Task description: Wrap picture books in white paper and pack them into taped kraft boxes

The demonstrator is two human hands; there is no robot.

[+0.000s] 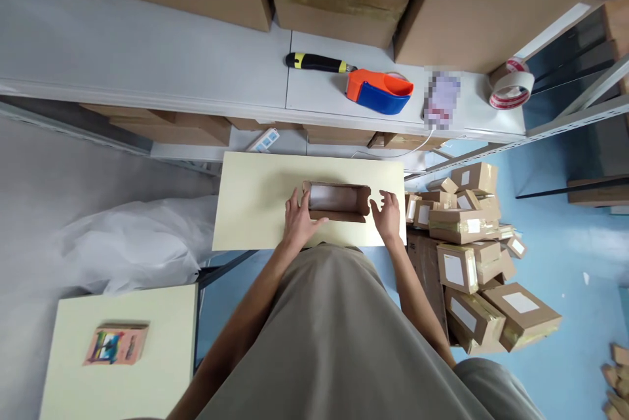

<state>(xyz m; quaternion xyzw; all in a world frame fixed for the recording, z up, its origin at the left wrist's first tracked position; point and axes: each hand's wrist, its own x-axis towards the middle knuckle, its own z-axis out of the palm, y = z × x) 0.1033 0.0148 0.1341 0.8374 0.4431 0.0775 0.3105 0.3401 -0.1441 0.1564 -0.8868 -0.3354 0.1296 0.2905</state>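
A small open cardboard box (pixel 338 201) lies on a pale yellow table (pixel 255 200), its white inside showing. My left hand (pixel 298 218) grips the box's left end, fingers curled over its edge and thumb along the near side. My right hand (pixel 386 213) rests just to the right of the box, fingers spread near its right flap, holding nothing that I can see.
A grey shelf (pixel 147 59) behind the table carries an orange and blue tape dispenser (pixel 378 90), a black and yellow knife (pixel 317 63) and a tape roll (pixel 511 86). Several taped boxes (pixel 472 256) pile on the blue floor at right. White plastic (pixel 132 243) lies left. A second table (pixel 162 367) holds a colourful packet (pixel 116 344).
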